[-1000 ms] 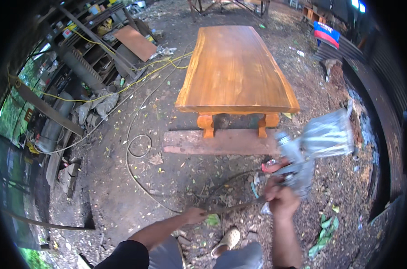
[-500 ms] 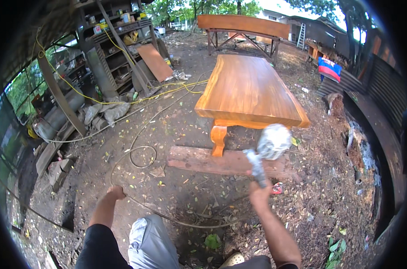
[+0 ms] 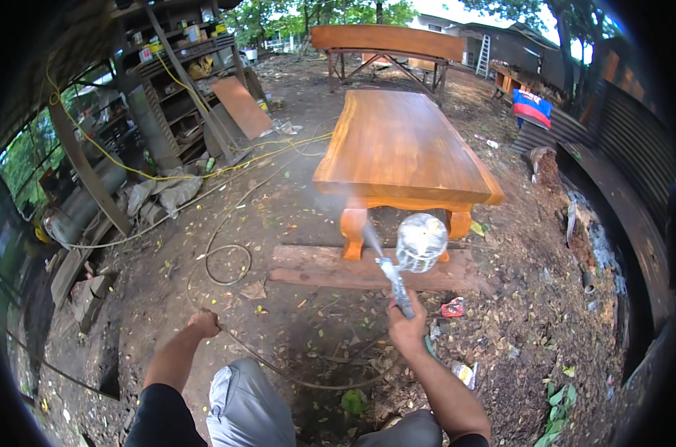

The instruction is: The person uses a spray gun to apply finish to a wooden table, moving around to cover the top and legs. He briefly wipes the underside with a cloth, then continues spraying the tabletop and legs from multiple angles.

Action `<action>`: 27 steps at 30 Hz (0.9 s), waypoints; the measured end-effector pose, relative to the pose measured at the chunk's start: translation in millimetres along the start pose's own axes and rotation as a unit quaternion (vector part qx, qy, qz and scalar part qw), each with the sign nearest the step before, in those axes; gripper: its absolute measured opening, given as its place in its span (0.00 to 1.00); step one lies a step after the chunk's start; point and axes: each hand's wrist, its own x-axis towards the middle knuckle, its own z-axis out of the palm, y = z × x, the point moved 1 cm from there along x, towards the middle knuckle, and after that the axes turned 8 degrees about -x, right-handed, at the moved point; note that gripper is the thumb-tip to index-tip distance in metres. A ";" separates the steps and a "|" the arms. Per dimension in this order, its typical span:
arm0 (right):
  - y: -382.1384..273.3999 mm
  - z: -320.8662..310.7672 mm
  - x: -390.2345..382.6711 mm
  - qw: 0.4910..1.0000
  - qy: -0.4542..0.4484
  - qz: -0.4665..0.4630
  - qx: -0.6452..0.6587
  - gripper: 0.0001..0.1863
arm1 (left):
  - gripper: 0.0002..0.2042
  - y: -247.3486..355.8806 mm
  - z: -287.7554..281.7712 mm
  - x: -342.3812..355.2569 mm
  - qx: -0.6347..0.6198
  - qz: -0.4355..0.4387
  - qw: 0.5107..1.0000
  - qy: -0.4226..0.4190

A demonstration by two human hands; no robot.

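Note:
My right hand (image 3: pixel 406 326) is wrapped round the handle of a spray gun (image 3: pixel 396 283), its round paint-smeared cup (image 3: pixel 422 240) on the right side. A pale jet of mist leaves the nozzle toward the near left corner of a glossy orange-brown wooden table (image 3: pixel 405 149). The cup hides part of the table's front, between its curved legs (image 3: pixel 353 232). Low on the left, my left hand (image 3: pixel 204 323) is closed on a thin air hose (image 3: pixel 267 363), which sags across in front of my knees toward the right hand.
Under the table legs lies a flat plank (image 3: pixel 308 270). The hose loops (image 3: pixel 228 264) on the leaf-strewn dirt, and a yellow cord (image 3: pixel 278 147) runs to cluttered shelves (image 3: pixel 185 89). Behind stands a long wooden slab (image 3: pixel 390 41) on trestles. Corrugated metal sheets (image 3: pixel 629 112) edge the right.
The spray gun has swung left and slightly down, and mist now shows at its nozzle. The view has shifted slightly; my left hand still grips the hose.

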 end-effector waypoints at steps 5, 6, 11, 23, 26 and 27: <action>30.4 -83.5 7.6 0.993 0.100 0.047 -0.040 0.11 | 0.19 24.5 21.0 16.9 -0.015 0.052 0.999 0.005; 32.4 -99.6 8.6 0.990 0.118 0.066 -0.037 0.10 | 0.20 29.6 22.4 19.2 -0.011 0.055 0.998 0.010; 63.4 -174.0 10.8 0.970 0.224 0.087 -0.038 0.09 | 0.22 74.5 20.7 33.7 -0.002 0.097 0.995 -0.024; 128.0 -216.2 -11.7 0.918 0.388 0.074 -0.039 0.23 | 0.23 114.1 12.6 31.9 -0.014 0.109 0.994 -0.008; 165.4 -200.5 -15.3 0.921 0.377 0.092 -0.020 0.17 | 0.23 98.8 17.6 31.7 -0.020 0.095 0.995 -0.007; 172.8 -193.9 -16.2 0.922 0.376 0.094 -0.017 0.17 | 0.23 96.8 15.3 29.8 -0.005 0.090 0.996 -0.006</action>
